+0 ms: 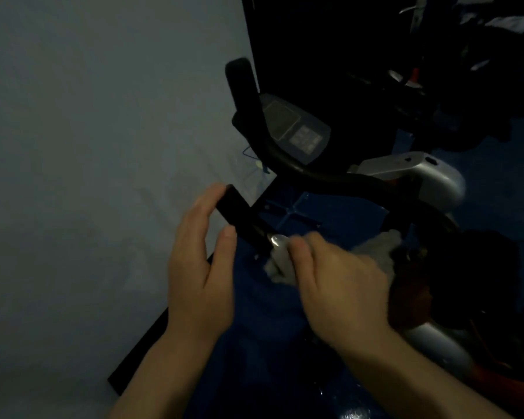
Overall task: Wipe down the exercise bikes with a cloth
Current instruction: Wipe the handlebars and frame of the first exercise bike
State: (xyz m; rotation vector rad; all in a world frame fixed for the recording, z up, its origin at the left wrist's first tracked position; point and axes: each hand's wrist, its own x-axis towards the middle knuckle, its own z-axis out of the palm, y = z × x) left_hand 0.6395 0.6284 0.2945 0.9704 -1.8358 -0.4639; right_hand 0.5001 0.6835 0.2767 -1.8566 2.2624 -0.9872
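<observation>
The cloth [288, 261], a pale grey wad, sits bunched round the near handlebar [345, 189] of the bike [421, 176], low in the middle of the view. The right hand [339, 285] grips it from above, back of the hand up, fingers curled over the wad and the thumb tip pressed beside a shiny metal patch [279, 238] on the bar. More cloth pokes out past the knuckles on the far side. The forearm comes in from the lower right corner.

The left hand [200, 261] stands on edge just left of it, palm turned right. Its fingers are nearly straight, touching the tip of the black foam grip [239, 219], and the thumb lies against the grip's near side; the hold is a loose, wide pinch rather than a closed fist.

The foam grip's long axis runs from upper left down to the right, into the cloth. From there the black bar bends up and away in a curve toward the console [297, 131], then to a second upright grip [242, 83] at the far end. The console faces up and toward the viewer, its screen grey and its buttons blurred.

The light is dim. The right hand and cloth are smeared, so how far the cloth wraps the bar cannot be told. The silver housing [430, 176] is partly behind the bar, and the dark shapes at upper right are too murky to name. A grey wall [88, 146] fills the left and a blue floor [270, 328] lies below.
</observation>
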